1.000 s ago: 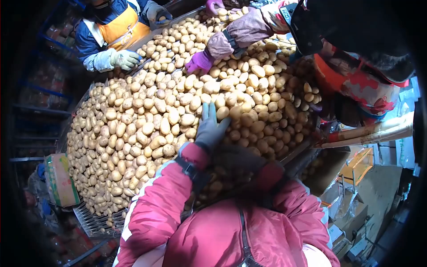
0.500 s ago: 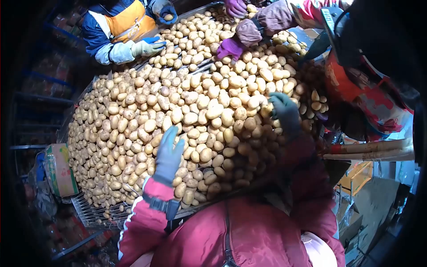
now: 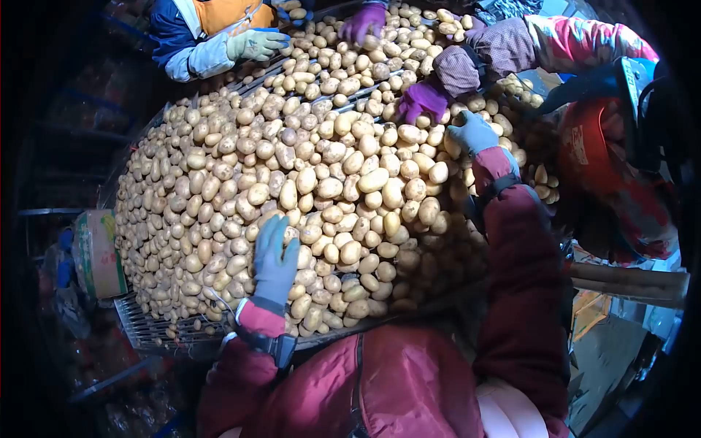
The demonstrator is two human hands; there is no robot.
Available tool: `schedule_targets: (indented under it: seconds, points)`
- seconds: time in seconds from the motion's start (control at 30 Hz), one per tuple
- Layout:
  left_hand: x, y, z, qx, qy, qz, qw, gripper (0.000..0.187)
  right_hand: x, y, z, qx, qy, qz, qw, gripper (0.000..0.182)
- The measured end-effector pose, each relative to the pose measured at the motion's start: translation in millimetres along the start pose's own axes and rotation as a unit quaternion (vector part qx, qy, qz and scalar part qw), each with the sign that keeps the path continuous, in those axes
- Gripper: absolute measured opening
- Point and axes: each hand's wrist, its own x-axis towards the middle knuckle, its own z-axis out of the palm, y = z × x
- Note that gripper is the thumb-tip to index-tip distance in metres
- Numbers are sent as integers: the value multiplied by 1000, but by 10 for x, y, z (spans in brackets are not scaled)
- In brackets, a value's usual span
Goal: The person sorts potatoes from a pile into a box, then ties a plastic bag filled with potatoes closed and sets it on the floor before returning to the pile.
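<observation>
A broad heap of pale potatoes (image 3: 219, 182) covers a slatted metal rack. My left hand (image 3: 276, 259), in a grey-blue glove, lies on the potatoes at the near side, its fingers spread and nothing held. Farther right and forward, my right hand (image 3: 475, 134), gloved the same way, reaches over the heap's right part. Its fingers bend down around a potato (image 3: 453, 146), partly hidden under them. A co-worker's purple-gloved hand (image 3: 423, 102) is just to the left of my right hand.
Another purple-gloved hand (image 3: 363, 23) is at the far edge. A co-worker's pale-gloved hand (image 3: 259, 44) rests at the far left. The rack's bare slats (image 3: 139, 317) show at the near left, beside a green and pink sack (image 3: 100, 254). Wooden poles (image 3: 628, 281) lie at the right.
My right hand has moved forward and right, its arm stretched out. My left hand stays on the heap. The purple and pale gloves appear shifted right as the view has turned.
</observation>
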Motion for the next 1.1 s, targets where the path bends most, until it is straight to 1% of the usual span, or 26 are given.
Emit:
schedule_targets:
  seconds: [0.03, 0.1, 0.17, 0.2, 0.23, 0.3, 0.33, 0.4, 0.43, 0.5, 0.53, 0.57, 0.6, 0.63, 0.67, 0.7, 0.77, 0.8, 0.83, 0.9, 0.93, 0.97, 1.0, 1.03, 1.07, 1.1]
  points:
    - [84, 71, 67, -33, -7, 23, 999, 46, -9, -32, -65, -12, -47, 9, 999, 61]
    - [258, 287, 106, -71, -30, 22, 997, 44, 32, 191, 63, 1, -41, -12, 999, 60]
    - [407, 423, 185, -118, -75, 27, 990, 40, -199, 274, 77, 256, -70, -32, 964, 49]
    - [484, 451, 272, -130, -93, 24, 987, 40, -384, 286, -38, 286, -118, -41, 950, 53]
    - [581, 498, 354, -142, -110, 22, 983, 40, -601, 274, -64, 248, -41, -76, 965, 52]
    - [819, 728, 493, -155, -101, 47, 982, 41, -924, 218, -264, 453, -112, 39, 884, 51]
    - [923, 840, 569, -166, -98, 72, 979, 43, -1075, 229, -301, 452, -112, 41, 884, 51]
    - [1075, 888, 963, -137, -101, 101, 980, 46, -1347, 287, -352, 640, -101, 81, 758, 49]
    - [1137, 894, 1106, -107, -102, 133, 980, 50, -1433, 386, -276, 685, -133, 63, 713, 48]
    - [1210, 973, 1173, -19, -125, 86, 988, 56, -1725, 340, -269, 715, -175, 52, 675, 48]
    - [1246, 920, 1250, -53, -129, 67, 988, 56, -1885, 226, -281, 750, -189, 74, 630, 48]
    - [1280, 942, 1188, -109, -178, 18, 978, 53, -2028, 138, -292, 783, -202, 97, 581, 48]
    - [1286, 921, 1166, -286, -220, -64, 931, 54, -2074, 199, -123, 831, -246, 106, 487, 50]
    - [1270, 889, 1176, -448, -255, -145, 844, 54, -2198, 133, -124, 835, -251, 119, 474, 51]
    - [1181, 1038, 949, -534, -272, -267, 755, 52, -2253, 95, -53, 840, -261, 106, 464, 56]
    - [1098, 1030, 914, -602, -275, -298, 688, 49, -2296, 56, 20, 843, -272, 94, 455, 62]
    - [920, 1013, 744, -689, -312, -275, 593, 43, -2393, -134, 51, 851, -271, 108, 437, 63]
    - [821, 1016, 655, -711, -319, -291, 555, 44, -2436, -154, 97, 850, -308, 72, 422, 59]
    - [723, 1024, 562, -731, -311, -293, 533, 45, -2527, -325, 57, 854, -274, 106, 429, 60]
    - [512, 1060, 331, -706, -329, -224, 585, 46, -2658, -508, 58, 841, -282, 104, 451, 59]
    - [406, 1073, 269, -690, -300, -175, 635, 45, -2765, -595, 5, 848, -307, 83, 425, 58]
    - [321, 985, 273, -446, -260, 76, 853, 42, -2836, -648, -4, 837, -334, 69, 427, 56]
    - [256, 927, 231, -596, -285, -71, 748, 42, -2925, -774, -24, 837, -320, 100, 433, 55]
    - [217, 940, 127, -713, -295, -213, 599, 41, -3011, -922, -67, 835, -305, 131, 439, 53]
    - [185, 841, 142, -742, -300, -251, 544, 45, -3056, -957, 2, 838, -321, 160, 412, 51]
    - [128, 790, 109, -743, -298, -251, 544, 45, -3097, -946, 254, 838, -308, 159, 421, 48]
